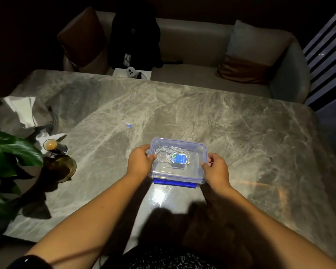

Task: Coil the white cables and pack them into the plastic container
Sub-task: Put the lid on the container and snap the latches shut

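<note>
Fingers of left hand [139, 162] and right hand [216, 170] curl round container [182, 174], blue label [179, 158] too small to read.

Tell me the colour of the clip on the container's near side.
Solid blue: the clip on the container shows best in the head view.
</note>
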### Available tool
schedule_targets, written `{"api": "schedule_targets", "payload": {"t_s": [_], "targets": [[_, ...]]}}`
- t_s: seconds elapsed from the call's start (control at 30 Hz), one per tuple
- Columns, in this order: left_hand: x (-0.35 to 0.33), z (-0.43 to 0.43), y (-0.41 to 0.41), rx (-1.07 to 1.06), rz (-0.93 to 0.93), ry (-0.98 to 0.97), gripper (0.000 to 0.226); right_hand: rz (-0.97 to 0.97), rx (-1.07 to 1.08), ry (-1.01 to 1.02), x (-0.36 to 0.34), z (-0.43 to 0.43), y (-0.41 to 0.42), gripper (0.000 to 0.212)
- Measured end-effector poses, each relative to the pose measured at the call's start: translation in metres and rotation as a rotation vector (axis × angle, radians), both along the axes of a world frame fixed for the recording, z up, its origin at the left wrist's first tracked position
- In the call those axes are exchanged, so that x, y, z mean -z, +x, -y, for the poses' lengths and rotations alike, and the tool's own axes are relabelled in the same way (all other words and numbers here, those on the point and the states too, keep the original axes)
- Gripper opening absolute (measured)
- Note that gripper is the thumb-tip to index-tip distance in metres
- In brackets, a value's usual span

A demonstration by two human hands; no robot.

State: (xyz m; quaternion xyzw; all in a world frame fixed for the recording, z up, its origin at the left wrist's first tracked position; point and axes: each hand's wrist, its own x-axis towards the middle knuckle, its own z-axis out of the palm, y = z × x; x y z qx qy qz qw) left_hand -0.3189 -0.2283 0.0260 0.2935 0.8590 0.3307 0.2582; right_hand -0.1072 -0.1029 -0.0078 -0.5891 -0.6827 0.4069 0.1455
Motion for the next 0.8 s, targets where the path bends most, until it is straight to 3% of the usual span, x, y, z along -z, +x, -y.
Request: {"api": "schedule_targets", "payload": {"t_s": [0.53,0.8], "targets": [[0.013,0.001,-0.004,0.031,-0.018,-0.012,0.04,0.112,0.018,-0.022,0.002,0.003,-0.003,0.037],[0.024,0.005,-0.009,-0.018,0.183,0.007,0.038,0.049,0.064,-0.049,-0.003,0.015,-0.002,0.041]]}}
